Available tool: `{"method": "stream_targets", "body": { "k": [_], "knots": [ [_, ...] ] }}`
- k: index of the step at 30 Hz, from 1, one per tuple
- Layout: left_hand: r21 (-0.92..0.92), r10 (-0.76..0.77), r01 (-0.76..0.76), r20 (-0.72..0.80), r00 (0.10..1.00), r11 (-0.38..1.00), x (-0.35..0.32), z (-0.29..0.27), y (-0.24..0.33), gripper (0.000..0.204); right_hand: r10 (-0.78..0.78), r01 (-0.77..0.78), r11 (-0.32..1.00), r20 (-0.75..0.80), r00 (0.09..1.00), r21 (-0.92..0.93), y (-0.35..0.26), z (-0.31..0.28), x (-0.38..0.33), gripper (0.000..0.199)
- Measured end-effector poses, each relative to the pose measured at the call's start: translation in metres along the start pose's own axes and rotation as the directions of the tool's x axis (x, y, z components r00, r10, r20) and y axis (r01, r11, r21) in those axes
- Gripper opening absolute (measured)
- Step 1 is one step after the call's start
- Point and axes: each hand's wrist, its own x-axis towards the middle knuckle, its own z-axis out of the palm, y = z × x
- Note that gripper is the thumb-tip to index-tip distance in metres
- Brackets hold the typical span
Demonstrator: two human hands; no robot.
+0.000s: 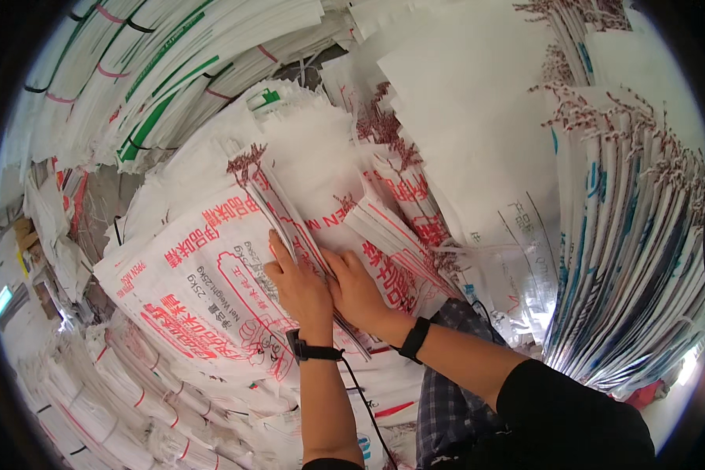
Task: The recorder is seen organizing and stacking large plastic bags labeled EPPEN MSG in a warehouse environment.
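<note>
A stack of flat white woven sacks [188, 274] with red and black print lies in front of me, with brown-red stitching threads bunched at its far corner. On its face rests my left hand [299, 290], one finger stretched forward and the others slightly bent. My right hand [360, 294] is close beside it, its fingers curled over the narrow layered edge [286, 215] of the stack. The thumb of my left hand is hidden. Each wrist wears a black band, and a black cable hangs from the left one.
Bundles of white sacks with green stripes [172, 70] are piled at the far left, tied with bands. More tied bundles [125, 399] lie at the near left. A tall stack of sacks with blue print [619, 243] and frayed threads stands at the right, beside blank white sacks [470, 102].
</note>
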Motion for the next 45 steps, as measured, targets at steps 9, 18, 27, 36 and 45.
{"method": "stream_targets", "body": {
  "k": [9,18,27,36,45],
  "knots": [
    [-0.025,0.011,-0.01,0.047,0.999,1.0,0.013,-0.004,0.008,0.056,-0.015,0.006,0.997,0.118,0.993,0.075,-0.007,-0.005,-0.008,0.039],
    [-0.248,0.168,-0.14,0.097,0.981,0.959,0.02,-0.028,-0.022,0.068,-0.179,0.102,0.958,0.286,0.941,0.267,-0.012,0.001,-0.02,0.035],
    [-0.73,-0.354,0.048,-0.271,0.895,0.681,-0.077,-0.242,-0.047,0.061,0.057,-0.058,0.998,0.062,0.996,0.016,0.005,-0.004,0.003,0.048],
    [0.057,0.117,-0.112,-0.095,0.989,0.992,0.011,-0.036,-0.013,0.063,0.06,-0.061,0.988,-0.01,0.998,-0.142,0.002,0.017,-0.007,0.046],
    [0.075,0.015,-0.015,0.007,1.0,0.997,0.009,-0.009,0.003,0.07,-0.007,0.007,1.0,0.026,1.0,0.026,-0.008,0.002,-0.008,0.037]
  ]
}}
